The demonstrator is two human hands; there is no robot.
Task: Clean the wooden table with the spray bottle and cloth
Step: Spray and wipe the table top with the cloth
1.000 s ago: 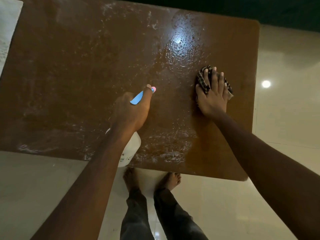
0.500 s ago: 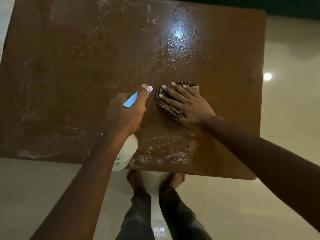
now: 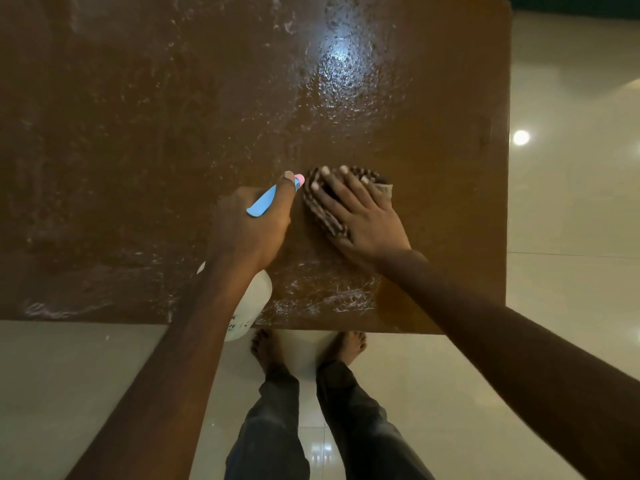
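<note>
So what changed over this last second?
The right hand, pressing the cloth flat, slid it left across the table to just beside the left hand. The left hand kept gripping the spray bottle near the front edge.

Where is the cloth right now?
Head view: the striped cloth lies on the wooden table, under the right hand, right of the spray bottle held by the left hand.

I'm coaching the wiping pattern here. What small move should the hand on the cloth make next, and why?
Probably slide the right hand, pressing flat on the cloth, toward the near edge of the table. White streaks lie just below it there. The left hand holds the spray bottle close beside the cloth, so leftward room looks tight.
</note>
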